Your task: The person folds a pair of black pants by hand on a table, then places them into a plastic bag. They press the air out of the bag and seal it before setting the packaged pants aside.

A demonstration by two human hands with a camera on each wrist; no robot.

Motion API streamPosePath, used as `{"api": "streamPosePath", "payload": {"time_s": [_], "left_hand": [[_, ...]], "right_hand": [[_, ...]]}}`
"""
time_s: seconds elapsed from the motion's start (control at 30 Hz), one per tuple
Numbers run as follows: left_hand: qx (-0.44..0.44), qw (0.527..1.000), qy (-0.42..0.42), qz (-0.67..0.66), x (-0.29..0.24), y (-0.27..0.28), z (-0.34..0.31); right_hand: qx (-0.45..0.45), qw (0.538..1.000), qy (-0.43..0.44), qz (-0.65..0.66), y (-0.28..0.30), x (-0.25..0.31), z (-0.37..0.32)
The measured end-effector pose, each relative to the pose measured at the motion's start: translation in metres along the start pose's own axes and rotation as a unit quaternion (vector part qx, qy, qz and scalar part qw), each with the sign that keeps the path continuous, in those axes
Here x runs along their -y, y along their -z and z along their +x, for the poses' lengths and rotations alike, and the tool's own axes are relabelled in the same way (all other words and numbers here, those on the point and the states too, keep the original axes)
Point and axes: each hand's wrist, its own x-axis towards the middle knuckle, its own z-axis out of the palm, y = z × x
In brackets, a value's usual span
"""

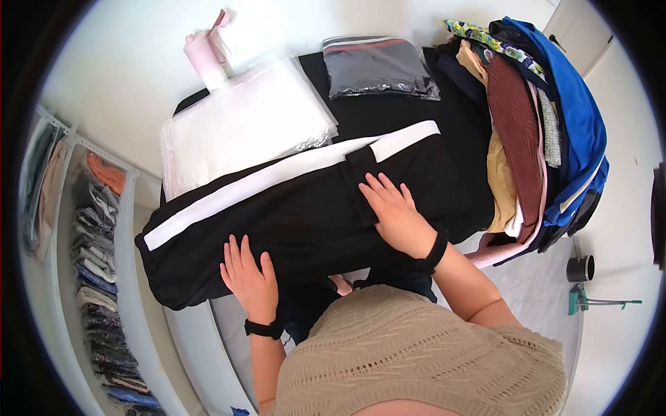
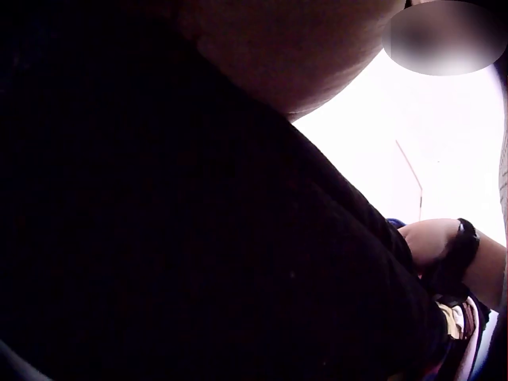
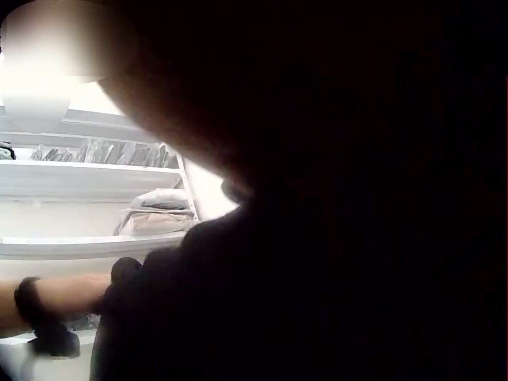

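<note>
A long black garment (image 1: 298,208) with a broad white stripe lies folded along the front of the black-covered table (image 1: 388,114). My left hand (image 1: 251,286) rests flat on its lower left part, fingers straight and pointing away from me. Farther right, my right hand (image 1: 401,218) lies on the cloth with fingers extended, just below a folded-over black flap beside the stripe. Neither hand grips anything. In the left wrist view the dark cloth (image 2: 238,238) fills most of the picture, and the right hand (image 2: 429,242) shows beyond it. The right wrist view is mostly dark.
Clear plastic bags (image 1: 243,118) lie stacked at the back left beside a pink bottle (image 1: 206,59). A bagged, folded dark garment (image 1: 378,67) sits at the back. Clothes (image 1: 517,125) are heaped at the right edge. Shelves (image 1: 128,277) of bagged clothes stand left.
</note>
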Motion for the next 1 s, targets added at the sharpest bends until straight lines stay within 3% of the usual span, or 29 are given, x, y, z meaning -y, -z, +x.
{"api": "streamPosePath", "payload": {"time_s": [0.1,0.17,0.23,0.33,0.43,0.5,0.57,0.63,0.7,0.73,0.8,0.93,1.0], "left_hand": [[-0.004,1.0,-0.003,-0.004,0.0,-0.001,0.0],[-0.005,1.0,-0.002,-0.002,0.0,-0.001,0.0],[-0.007,1.0,-0.007,0.002,0.0,0.0,0.001],[-0.009,1.0,-0.001,0.001,-0.001,0.0,0.001],[-0.021,1.0,-0.012,0.001,0.0,-0.002,0.002],[-0.019,1.0,-0.006,0.002,0.0,-0.002,0.002],[-0.021,1.0,-0.006,-0.006,0.002,-0.002,0.001],[-0.022,1.0,-0.005,-0.013,0.003,-0.003,0.001],[-0.021,1.0,0.0,-0.013,0.003,-0.002,0.002],[-0.015,1.0,0.003,-0.015,0.001,-0.001,0.001],[-0.016,1.0,0.003,-0.017,0.001,-0.002,0.001],[-0.015,1.0,0.006,-0.013,0.001,-0.001,0.001],[-0.018,1.0,0.008,-0.004,0.0,-0.003,0.001]], "right_hand": [[-0.01,1.0,0.012,0.005,0.003,-0.01,0.005],[-0.082,0.981,-0.035,0.172,0.006,-0.015,0.012],[-0.1,0.981,-0.036,0.163,0.019,-0.006,0.013],[-0.007,0.999,-0.017,-0.034,0.018,0.003,0.009],[-0.004,0.999,0.016,-0.049,0.018,0.007,0.002],[-0.017,0.996,0.039,0.076,0.039,-0.017,0.002],[-0.121,0.981,-0.042,0.145,0.056,-0.046,-0.003],[-0.19,0.967,-0.162,0.043,0.059,-0.088,-0.018],[-0.178,0.952,-0.232,-0.095,0.054,-0.108,-0.034],[-0.18,0.951,-0.232,-0.096,0.055,-0.11,-0.036],[-0.05,0.938,-0.341,-0.039,0.061,-0.112,-0.038],[-0.063,0.943,-0.327,-0.016,0.052,-0.129,-0.043],[-0.118,0.929,-0.328,0.125,0.046,-0.143,-0.047]]}}
